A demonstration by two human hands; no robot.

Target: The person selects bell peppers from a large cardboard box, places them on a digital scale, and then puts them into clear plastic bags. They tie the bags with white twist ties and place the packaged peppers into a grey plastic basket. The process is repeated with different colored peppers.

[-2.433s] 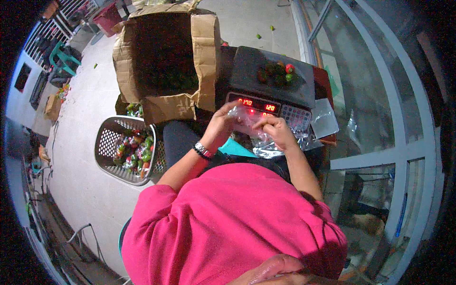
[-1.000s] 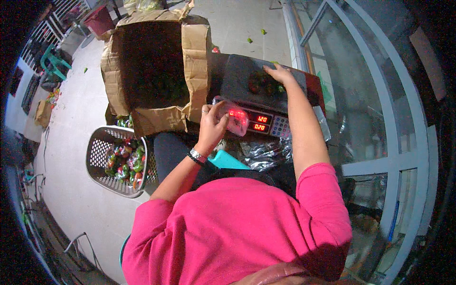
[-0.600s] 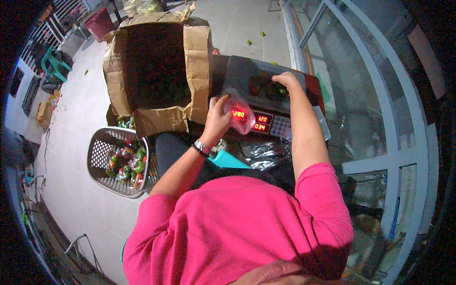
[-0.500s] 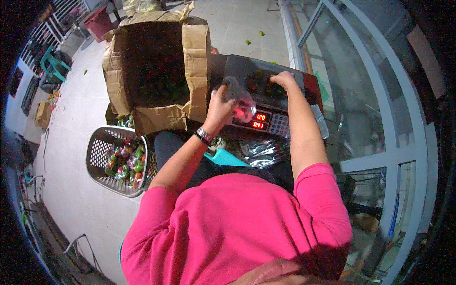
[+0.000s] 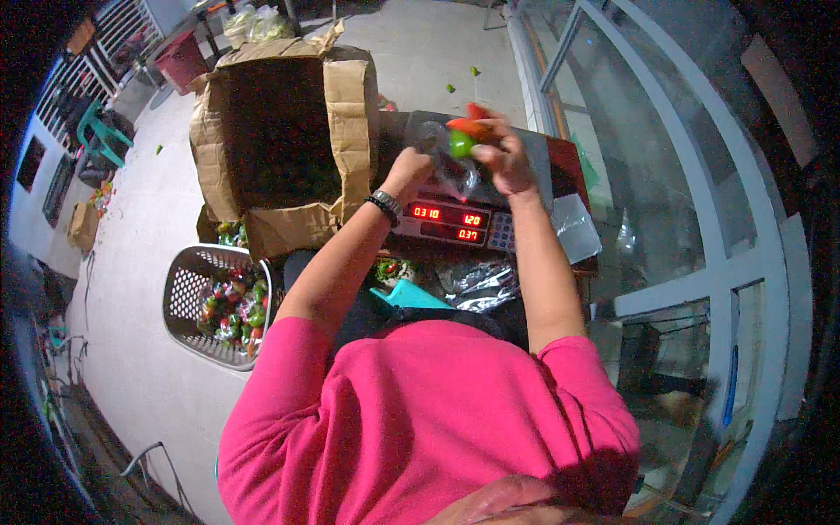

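Note:
My left hand (image 5: 409,171) is closed on a clear plastic bag (image 5: 451,179) over the scale (image 5: 538,166), whose red display is lit. My right hand (image 5: 505,162) grips a few peppers (image 5: 465,140), red or orange and green, beside the bag's upper part. Whether other peppers remain on the platter behind my hands, I cannot tell. A large open cardboard box (image 5: 350,122) stands just left of the scale, its inside dark. Below the scale's front lie crumpled clear bags (image 5: 477,284) and a turquoise object (image 5: 407,297).
A grey perforated basket (image 5: 179,289) with bagged peppers sits on the floor at left. Glass doors with grey frames (image 5: 719,324) line the right side. A red bucket (image 5: 179,61), a green plastic chair (image 5: 98,122) and loose peppers (image 5: 451,88) are farther back.
My right hand has lifted peppers from the platter and come toward the left hand. My left hand and the bag have risen away from the display, which shows again.

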